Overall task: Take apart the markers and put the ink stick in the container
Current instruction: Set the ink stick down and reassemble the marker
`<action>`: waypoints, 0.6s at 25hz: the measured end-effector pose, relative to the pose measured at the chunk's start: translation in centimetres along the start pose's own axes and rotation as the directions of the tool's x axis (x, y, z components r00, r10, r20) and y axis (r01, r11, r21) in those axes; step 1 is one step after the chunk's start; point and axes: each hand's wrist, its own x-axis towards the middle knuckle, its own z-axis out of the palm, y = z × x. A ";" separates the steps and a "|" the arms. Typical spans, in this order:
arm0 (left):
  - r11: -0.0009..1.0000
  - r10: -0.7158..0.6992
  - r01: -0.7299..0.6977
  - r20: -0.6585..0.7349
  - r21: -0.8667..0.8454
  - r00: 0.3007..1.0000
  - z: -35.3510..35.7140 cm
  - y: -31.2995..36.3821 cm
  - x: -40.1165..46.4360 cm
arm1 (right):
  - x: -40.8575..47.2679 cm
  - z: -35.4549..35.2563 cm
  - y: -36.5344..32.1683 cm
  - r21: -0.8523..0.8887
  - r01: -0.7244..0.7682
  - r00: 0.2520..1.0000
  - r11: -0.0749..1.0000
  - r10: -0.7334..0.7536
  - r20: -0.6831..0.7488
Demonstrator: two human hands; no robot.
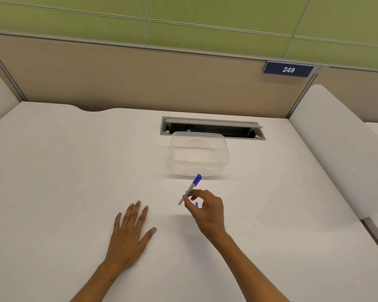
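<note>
Clear plastic container [200, 153] (matt desk [74, 171])

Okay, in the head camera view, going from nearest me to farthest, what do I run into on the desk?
Left hand flat on the desk → right hand pinching the marker with its blue cap on → clear container → cable slot → number sign 249 on the partition.

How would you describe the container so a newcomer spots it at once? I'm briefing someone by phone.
Start at the dark cable slot set into the white desk below the 249 sign. Right in front of it sits the container. It is a clear, empty, lidless plastic tub with rounded corners, the only see-through thing there.
</note>
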 end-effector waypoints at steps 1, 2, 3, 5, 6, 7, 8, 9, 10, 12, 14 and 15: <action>1.000 -0.003 0.003 -0.009 0.002 1.000 0.2 0.0 -0.1 | -0.2 0.3 0.0 -0.050 0.034 0.999 0.998 -0.035 -0.015; 1.000 -0.005 0.005 -0.017 -0.004 1.000 0.4 -0.1 -0.1 | -0.3 0.7 0.0 -0.095 0.056 0.998 0.994 -0.057 -0.015; 1.000 -0.005 0.005 -0.025 -0.008 1.000 0.5 -0.1 -0.2 | -0.5 1.0 0.1 -0.146 0.064 0.998 0.987 -0.064 0.006; 1.000 0.001 0.000 -0.047 0.005 0.999 0.6 -0.2 -0.1 | -1.0 1.6 0.4 -0.240 0.068 0.996 0.969 -0.050 0.080; 1.000 0.004 -0.003 -0.055 0.012 0.998 0.7 -0.2 -0.1 | -1.2 1.9 0.6 -0.261 0.068 0.994 0.963 -0.042 0.104; 1.000 0.006 -0.005 -0.061 0.018 0.998 0.7 -0.2 -0.1 | -1.4 2.0 0.8 -0.266 0.067 0.993 0.962 -0.038 0.112; 1.000 0.007 -0.006 -0.068 0.021 0.998 0.8 -0.2 -0.1 | -1.4 2.1 0.9 -0.268 0.068 0.993 0.961 -0.038 0.115; 1.000 0.009 -0.007 -0.073 0.020 0.997 0.8 -0.3 -0.2 | -1.4 2.1 0.9 -0.272 0.067 0.992 0.960 -0.036 0.118; 1.000 0.012 -0.010 -0.076 0.017 0.997 0.8 -0.3 -0.2 | -1.4 2.1 1.0 -0.278 0.064 0.992 0.959 -0.031 0.122; 1.000 0.018 -0.017 -0.084 0.014 0.996 1.0 -0.3 -0.1 | -1.2 1.8 1.0 -0.283 0.049 0.991 0.958 -0.013 0.130; 1.000 0.018 -0.018 -0.093 0.003 0.996 1.0 -0.3 -0.1 | -1.0 1.7 1.1 -0.281 0.038 0.991 0.959 0.000 0.135; 1.000 0.018 -0.018 -0.096 0.001 0.995 1.1 -0.3 0.0 | -0.9 1.6 1.2 -0.280 0.035 0.991 0.959 0.003 0.135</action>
